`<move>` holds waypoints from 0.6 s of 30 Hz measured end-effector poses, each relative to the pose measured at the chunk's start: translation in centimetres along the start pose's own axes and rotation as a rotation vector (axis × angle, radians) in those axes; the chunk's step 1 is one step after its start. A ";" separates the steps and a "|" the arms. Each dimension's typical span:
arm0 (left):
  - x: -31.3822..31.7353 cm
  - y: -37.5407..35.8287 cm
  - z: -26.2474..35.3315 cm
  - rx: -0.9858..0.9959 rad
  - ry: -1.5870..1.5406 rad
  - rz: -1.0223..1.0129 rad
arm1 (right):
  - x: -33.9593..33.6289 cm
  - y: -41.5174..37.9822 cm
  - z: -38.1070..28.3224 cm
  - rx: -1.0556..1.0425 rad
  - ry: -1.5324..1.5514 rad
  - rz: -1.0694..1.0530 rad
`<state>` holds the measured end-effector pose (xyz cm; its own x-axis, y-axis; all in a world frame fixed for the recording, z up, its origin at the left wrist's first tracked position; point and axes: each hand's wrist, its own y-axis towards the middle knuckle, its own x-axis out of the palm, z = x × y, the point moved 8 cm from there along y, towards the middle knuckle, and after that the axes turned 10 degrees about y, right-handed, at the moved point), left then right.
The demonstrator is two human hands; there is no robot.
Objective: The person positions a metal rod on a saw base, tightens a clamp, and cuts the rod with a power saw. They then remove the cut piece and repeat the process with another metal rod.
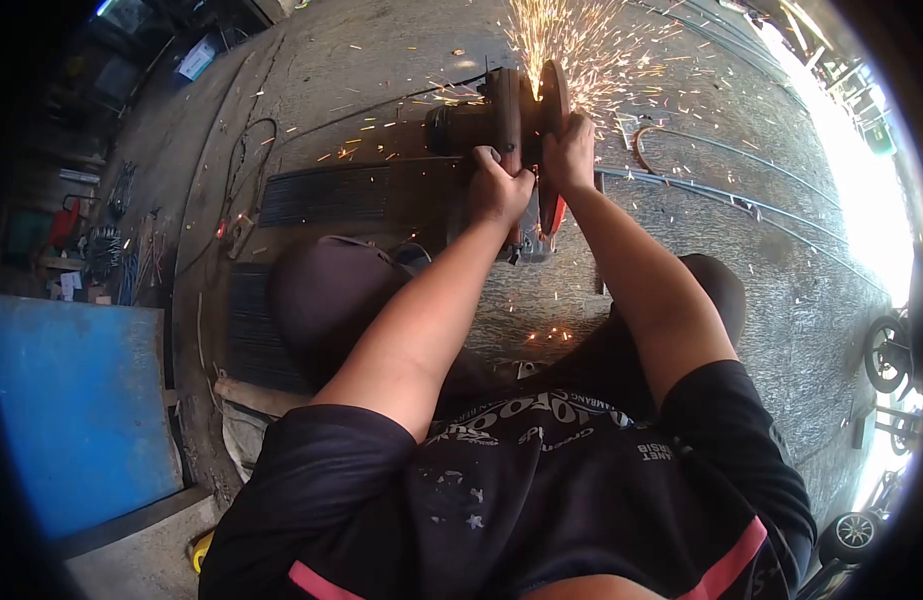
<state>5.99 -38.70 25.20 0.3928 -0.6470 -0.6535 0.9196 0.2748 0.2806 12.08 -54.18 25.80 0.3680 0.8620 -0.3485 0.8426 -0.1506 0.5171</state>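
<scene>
A cut-off saw point(471, 128) with a round disc point(554, 90) stands on the floor in front of my knees. Bright sparks point(561, 35) spray away from me at its far side and scatter around it. My left hand point(501, 185) is closed around the saw's upright handle point(509, 120), thumb on top. Just right of the disc, my right hand point(569, 155) is closed with its fingers curled; what lies inside them is hidden. Thin metal rods point(681, 182) run rightward along the floor from near that hand.
Bundled dark rods point(326, 195) lie left of the saw. A cable point(246, 135) loops across the concrete floor point(781, 240). At the left are a blue panel point(81, 410) and piled tools and wire point(106, 245). Wheels point(884, 353) stand at the bright right edge.
</scene>
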 end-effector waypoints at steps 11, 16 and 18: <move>-0.2 -0.3 0.1 -0.039 0.053 -0.028 | -0.3 -0.4 -0.8 -0.014 -0.003 0.030; 0.4 -0.2 -0.4 -0.046 0.016 -0.051 | -0.2 -0.5 -0.6 -0.040 0.007 0.032; 0.0 -0.3 -0.2 -0.034 0.042 -0.027 | -0.2 -0.5 -0.7 -0.066 -0.010 0.043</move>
<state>5.71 -38.69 24.99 0.3672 -0.6240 -0.6898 0.9290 0.2827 0.2388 11.33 -53.97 26.12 0.4072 0.8506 -0.3326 0.7985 -0.1548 0.5817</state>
